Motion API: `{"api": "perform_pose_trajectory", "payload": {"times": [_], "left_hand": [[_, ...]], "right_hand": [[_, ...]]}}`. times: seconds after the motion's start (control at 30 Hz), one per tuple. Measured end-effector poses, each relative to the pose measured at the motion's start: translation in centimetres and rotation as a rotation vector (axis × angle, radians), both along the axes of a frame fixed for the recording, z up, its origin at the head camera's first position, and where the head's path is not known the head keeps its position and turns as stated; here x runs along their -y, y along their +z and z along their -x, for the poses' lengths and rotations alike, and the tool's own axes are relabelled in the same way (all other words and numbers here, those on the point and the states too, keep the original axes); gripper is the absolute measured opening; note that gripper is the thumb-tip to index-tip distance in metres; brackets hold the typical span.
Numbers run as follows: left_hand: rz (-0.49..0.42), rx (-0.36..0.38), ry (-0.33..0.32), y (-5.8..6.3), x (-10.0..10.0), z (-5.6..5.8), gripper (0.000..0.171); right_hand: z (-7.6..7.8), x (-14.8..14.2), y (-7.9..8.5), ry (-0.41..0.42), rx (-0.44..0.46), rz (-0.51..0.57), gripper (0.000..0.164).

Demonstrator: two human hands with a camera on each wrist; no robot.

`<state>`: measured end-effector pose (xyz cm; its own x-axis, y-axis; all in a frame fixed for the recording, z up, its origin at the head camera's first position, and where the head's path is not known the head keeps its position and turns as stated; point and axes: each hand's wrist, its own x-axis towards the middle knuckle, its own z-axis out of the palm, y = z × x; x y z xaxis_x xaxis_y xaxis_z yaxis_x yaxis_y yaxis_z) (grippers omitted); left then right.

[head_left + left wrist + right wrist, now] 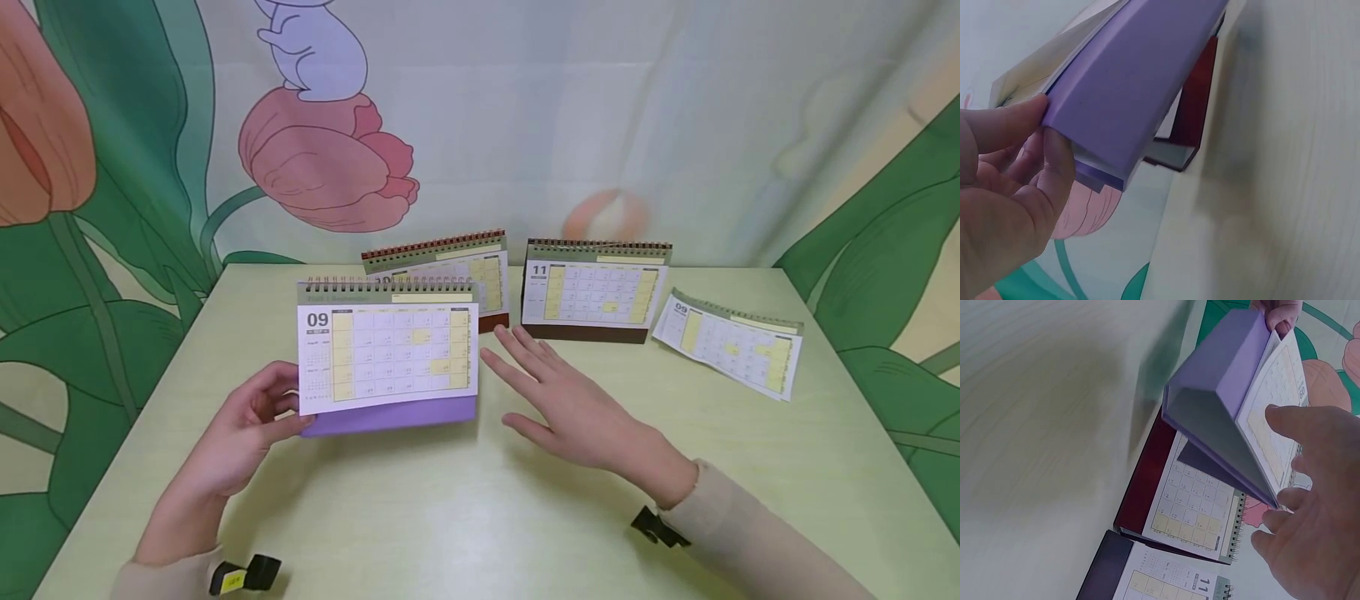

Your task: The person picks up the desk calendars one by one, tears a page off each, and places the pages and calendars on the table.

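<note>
My left hand [251,425] pinches the lower left corner of a purple-based desk calendar [390,350]. Its spiral binding runs along the top, and the front page reads 09. In the left wrist view, thumb and fingers grip the edge of the purple base [1135,81]. My right hand [577,404] is held just to the right of this calendar, fingers extended and nothing in its grasp. The right wrist view shows the hollow end of the purple base [1204,419], with the right thumb [1291,422] overlapping the page.
Behind the held calendar stands a red-based desk calendar [491,275], partly covered by it. A dark-based calendar [592,292] showing 11 stands to its right. Farther right, loose calendar pages [731,342] marked 09 lie on the table [480,517]. A printed curtain [525,125] hangs behind.
</note>
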<state>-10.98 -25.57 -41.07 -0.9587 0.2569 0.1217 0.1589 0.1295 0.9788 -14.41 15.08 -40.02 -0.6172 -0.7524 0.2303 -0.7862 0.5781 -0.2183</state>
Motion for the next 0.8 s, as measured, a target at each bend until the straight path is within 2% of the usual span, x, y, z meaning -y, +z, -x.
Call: {"api": "perform_pose_trajectory", "payload": {"times": [0.23, 0.43, 0.8], "left_hand": [[-0.037, 0.002, -0.002, -0.7, -2.4, 0.6, 0.042], [-0.055, 0.039, 0.005, -1.1, -4.4, 1.1, 0.046], [-0.07, 0.074, 0.058, -1.0, -7.6, 1.4, 0.048]], "right_hand": [[0.0, 0.4, 0.1, -0.01, -0.07, 0.047, 0.078], [0.1, 0.6, 0.3, -0.029, -0.153, 0.092, 0.076], [0.1, 1.2, 0.0, -0.059, -0.158, 0.128, 0.075]]}}
